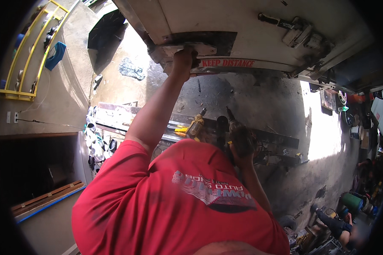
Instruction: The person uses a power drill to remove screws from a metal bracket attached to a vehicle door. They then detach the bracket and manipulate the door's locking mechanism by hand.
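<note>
My left arm stretches up to a white vehicle panel (208, 21). My left hand (182, 63) is closed at the lower edge of a light metal plate (206, 50), which lies against a dark patch on the panel. The fingertips are partly hidden by the hand itself. Low beside my body, my right hand (242, 159) grips a dark power drill (241, 140), its bit pointing up toward the panel. Between my arms, a yellow power drill (195, 126) rests by the long metal pieces below the panel.
A latch-like fitting (300, 34) sticks out of the panel on the right. Dark metal beams (276, 138) lie across the floor. A yellow rack (27, 55) hangs on the left wall. Tools and containers crowd the right side, where another person (338, 225) is low down.
</note>
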A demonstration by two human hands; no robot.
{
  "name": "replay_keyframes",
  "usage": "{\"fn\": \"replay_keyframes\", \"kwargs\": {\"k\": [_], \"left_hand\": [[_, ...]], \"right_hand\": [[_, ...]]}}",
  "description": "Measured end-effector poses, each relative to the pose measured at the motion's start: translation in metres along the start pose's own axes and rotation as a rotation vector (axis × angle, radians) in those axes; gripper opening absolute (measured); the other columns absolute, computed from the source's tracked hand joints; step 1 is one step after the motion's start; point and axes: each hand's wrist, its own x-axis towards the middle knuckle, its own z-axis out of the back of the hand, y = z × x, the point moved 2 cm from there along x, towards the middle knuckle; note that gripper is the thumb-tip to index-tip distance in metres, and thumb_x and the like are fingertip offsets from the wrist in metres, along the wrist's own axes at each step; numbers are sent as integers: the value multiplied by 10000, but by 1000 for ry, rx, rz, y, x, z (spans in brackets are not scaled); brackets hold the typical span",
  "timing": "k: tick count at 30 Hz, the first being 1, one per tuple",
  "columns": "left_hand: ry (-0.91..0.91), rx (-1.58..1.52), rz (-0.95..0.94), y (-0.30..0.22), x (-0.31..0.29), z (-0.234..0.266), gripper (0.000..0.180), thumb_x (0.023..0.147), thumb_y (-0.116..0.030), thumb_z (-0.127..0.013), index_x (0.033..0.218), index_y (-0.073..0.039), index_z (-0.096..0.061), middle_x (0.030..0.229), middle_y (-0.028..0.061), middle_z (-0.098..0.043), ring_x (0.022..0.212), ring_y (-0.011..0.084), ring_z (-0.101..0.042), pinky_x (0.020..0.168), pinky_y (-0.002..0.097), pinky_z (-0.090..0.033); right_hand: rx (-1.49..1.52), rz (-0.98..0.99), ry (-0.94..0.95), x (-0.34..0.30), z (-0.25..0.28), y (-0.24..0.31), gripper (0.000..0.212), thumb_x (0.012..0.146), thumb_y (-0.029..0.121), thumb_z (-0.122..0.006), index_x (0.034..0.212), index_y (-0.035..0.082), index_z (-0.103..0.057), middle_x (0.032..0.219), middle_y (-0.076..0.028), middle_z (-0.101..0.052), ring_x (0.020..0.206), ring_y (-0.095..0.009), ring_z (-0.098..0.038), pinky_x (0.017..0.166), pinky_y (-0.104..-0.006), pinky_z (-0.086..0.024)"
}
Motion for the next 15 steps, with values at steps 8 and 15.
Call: {"fn": "replay_keyframes", "kwargs": {"k": [8,15], "left_hand": [[29,191,-52,2,-12,13,308,971,-283,-615,925,17,-667,807,94,-668,652,194,-680,598,313,-549],[11,208,-52,2,-23,14,310,970,-272,-614,932,30,-672,833,103,-682,635,189,-676,595,325,-557]], "right_hand": [[51,1,40,0,-3,-6,445,840,178,-737,1258,38,-672,1291,-192,-651,1254,-409,-565,1110,-496,-398],[120,-79,44,-2,-8,-15,446,840,179,-735,1257,36,-667,1282,-188,-656,1250,-393,-572,1108,-489,-393]]}}
